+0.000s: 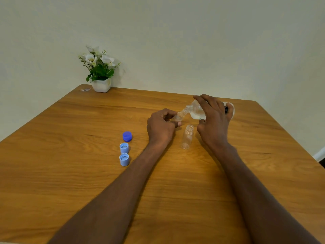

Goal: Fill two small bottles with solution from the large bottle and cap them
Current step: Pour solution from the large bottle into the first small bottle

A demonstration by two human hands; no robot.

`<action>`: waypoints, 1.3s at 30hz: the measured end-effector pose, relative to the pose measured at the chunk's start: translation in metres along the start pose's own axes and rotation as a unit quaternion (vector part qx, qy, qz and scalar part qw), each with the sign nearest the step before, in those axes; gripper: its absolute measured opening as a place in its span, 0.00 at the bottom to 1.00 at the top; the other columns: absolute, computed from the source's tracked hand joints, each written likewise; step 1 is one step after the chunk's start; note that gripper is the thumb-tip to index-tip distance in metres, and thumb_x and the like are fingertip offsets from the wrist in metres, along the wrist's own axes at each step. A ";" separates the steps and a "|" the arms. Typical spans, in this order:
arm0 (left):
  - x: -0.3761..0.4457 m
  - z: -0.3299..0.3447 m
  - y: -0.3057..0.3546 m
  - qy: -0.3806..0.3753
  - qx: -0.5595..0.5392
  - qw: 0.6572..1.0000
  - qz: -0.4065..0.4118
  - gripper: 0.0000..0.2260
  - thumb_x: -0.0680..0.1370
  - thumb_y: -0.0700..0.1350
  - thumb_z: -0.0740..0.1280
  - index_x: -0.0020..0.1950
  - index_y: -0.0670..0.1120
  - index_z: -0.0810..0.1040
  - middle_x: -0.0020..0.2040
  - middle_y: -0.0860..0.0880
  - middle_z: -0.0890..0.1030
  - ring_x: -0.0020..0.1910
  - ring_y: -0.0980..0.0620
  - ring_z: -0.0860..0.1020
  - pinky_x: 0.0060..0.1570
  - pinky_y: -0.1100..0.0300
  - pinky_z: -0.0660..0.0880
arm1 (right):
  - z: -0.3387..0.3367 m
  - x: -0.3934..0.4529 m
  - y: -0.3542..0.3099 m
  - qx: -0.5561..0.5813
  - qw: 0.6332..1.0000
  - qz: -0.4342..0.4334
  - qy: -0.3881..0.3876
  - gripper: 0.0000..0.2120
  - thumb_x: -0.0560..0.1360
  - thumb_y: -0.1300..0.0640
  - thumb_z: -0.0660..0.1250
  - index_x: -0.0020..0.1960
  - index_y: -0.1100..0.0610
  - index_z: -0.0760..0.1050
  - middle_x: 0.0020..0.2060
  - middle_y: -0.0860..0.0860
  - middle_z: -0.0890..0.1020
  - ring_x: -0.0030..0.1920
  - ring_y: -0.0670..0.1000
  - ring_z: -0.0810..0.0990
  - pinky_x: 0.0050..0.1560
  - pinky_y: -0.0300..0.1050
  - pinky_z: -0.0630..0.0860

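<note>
1. From the head view, we see our left hand (161,126) with its grip curled round a small clear bottle (178,117), held tilted above the table (70,173), its mouth pointing up and right.
2. Our right hand (213,118) has its grip wrapped over the large bottle (197,110), tipped sideways so its neck meets the mouth of the held small bottle; pale liquid sits in the lower part of the large bottle.
3. The right hand hides most of the large bottle's body, and the left hand's fingers hide the base of the small one.
4. A second small bottle (187,137) stands upright and uncapped on the table, between the two wrists, just near of the pouring.
5. To the left, well apart from the hands, a dark blue cap (127,136) lies farthest, with two light blue caps (124,148) (124,159) in a row nearer to us, open sides up.
6. At the far left corner stands a white pot of flowers (101,71) beside a small clear scrap (85,89) by the wall.
</note>
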State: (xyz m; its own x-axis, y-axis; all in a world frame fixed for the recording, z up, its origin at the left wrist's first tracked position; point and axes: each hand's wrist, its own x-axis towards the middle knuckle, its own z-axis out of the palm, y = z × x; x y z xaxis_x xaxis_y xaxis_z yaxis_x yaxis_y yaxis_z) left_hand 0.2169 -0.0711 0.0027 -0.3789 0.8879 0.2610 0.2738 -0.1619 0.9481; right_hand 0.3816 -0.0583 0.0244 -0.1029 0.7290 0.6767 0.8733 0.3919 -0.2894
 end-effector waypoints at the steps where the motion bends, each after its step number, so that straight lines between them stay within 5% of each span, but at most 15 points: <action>1: 0.000 0.000 0.000 -0.001 0.000 1.000 -0.001 0.13 0.68 0.42 0.82 0.50 0.53 0.88 0.46 0.58 0.86 0.48 0.61 0.82 0.54 0.51 0.83 | 0.000 0.000 0.000 0.000 1.000 0.000 0.000 0.42 0.67 0.72 0.73 0.77 0.47 0.72 0.73 0.47 0.75 0.76 0.52 0.68 0.80 0.64 0.49; 39: -0.002 -0.001 0.002 -0.004 -0.010 1.000 -0.014 0.13 0.68 0.41 0.82 0.48 0.55 0.87 0.46 0.59 0.86 0.49 0.60 0.83 0.54 0.50 0.83 | 0.001 0.000 0.001 0.005 1.000 -0.001 -0.002 0.42 0.67 0.72 0.73 0.77 0.47 0.72 0.73 0.47 0.75 0.76 0.52 0.68 0.79 0.68 0.51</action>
State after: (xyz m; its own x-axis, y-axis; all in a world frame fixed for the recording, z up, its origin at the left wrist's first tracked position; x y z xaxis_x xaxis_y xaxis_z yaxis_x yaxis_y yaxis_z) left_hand 0.2178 -0.0734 0.0047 -0.3786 0.8956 0.2335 0.2459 -0.1459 0.9583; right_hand 0.3817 -0.0578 0.0234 -0.1058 0.7308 0.6743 0.8686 0.3981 -0.2951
